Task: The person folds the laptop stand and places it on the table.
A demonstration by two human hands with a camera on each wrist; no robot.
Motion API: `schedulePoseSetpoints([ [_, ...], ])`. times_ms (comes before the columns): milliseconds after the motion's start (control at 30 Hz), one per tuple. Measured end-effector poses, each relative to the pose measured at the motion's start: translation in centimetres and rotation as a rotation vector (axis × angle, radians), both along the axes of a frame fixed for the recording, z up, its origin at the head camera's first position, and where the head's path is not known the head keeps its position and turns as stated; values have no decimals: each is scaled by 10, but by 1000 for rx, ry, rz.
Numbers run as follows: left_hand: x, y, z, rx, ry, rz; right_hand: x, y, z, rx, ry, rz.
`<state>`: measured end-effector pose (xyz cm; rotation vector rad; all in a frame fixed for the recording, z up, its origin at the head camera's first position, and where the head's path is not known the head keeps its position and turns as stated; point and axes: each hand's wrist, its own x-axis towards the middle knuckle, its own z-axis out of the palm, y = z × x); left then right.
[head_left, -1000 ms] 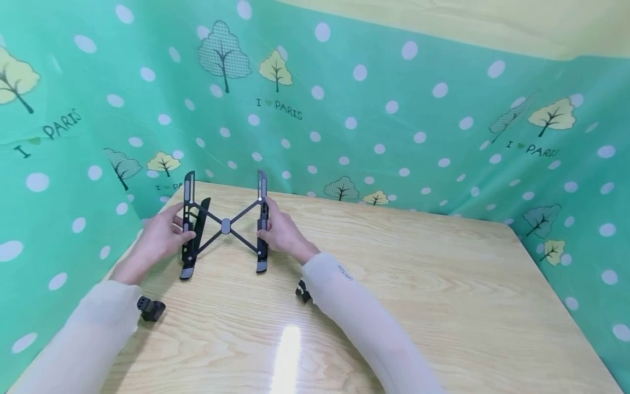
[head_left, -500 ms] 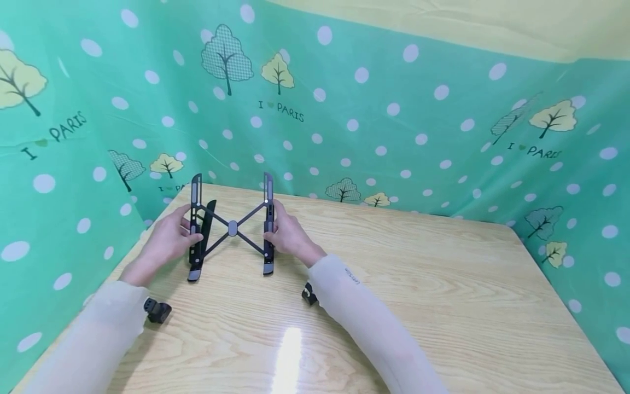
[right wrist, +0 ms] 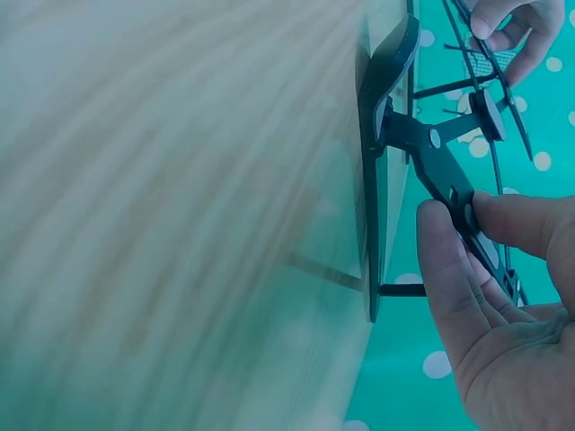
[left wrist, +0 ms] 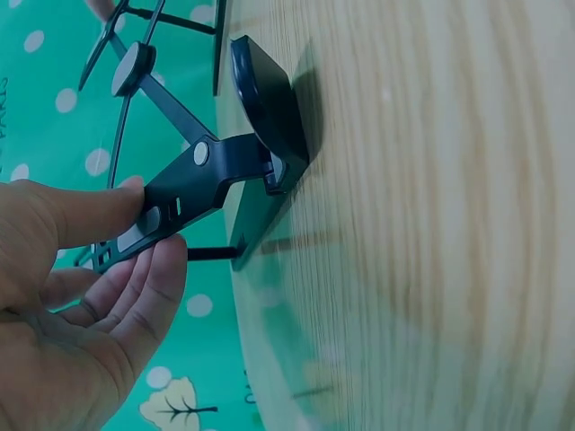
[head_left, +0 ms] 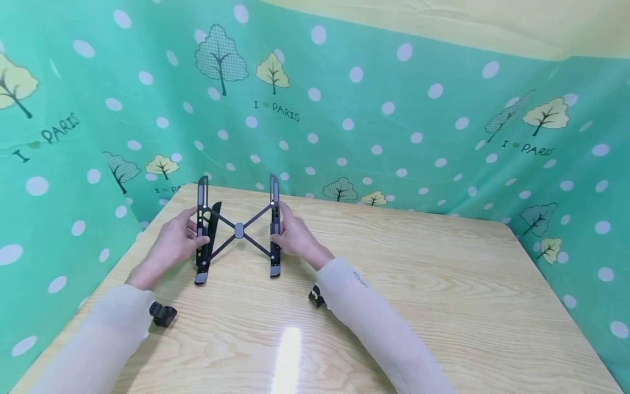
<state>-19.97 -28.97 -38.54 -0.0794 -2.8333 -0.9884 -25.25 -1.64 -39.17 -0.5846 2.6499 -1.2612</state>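
Note:
A black folding laptop stand (head_left: 239, 230) stands unfolded at the back left of the table, its two side rails joined by an X of thin bars with a grey hub. My left hand (head_left: 174, 241) pinches the left rail between thumb and fingers; the left wrist view shows this hand (left wrist: 99, 287) with the rail (left wrist: 171, 202) sloping up off its base bar. My right hand (head_left: 297, 236) grips the right rail (head_left: 275, 241) the same way. In the right wrist view that hand (right wrist: 503, 305) has its thumb on top and fingers beneath. The base bars touch the table.
The light wood table (head_left: 418, 284) reaches far to the right of the stand. A green dotted cloth (head_left: 374, 126) hangs behind it and along both sides. Small black wrist cameras (head_left: 163, 314) are worn at both sleeves.
The stand and both hands have shifted slightly to the right and a little nearer in the head view. Both hands keep their hold, and the stand stays spread.

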Motion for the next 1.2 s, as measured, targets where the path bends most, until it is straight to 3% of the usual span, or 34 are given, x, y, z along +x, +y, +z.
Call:
schedulePoseSetpoints([
  [400, 1, 16, -1, 26, 16, -49, 4, 21, 0, -23, -25, -10],
  [1200, -1, 47, -2, 88, 32, -69, 10, 53, -1, -2, -25, -83],
])
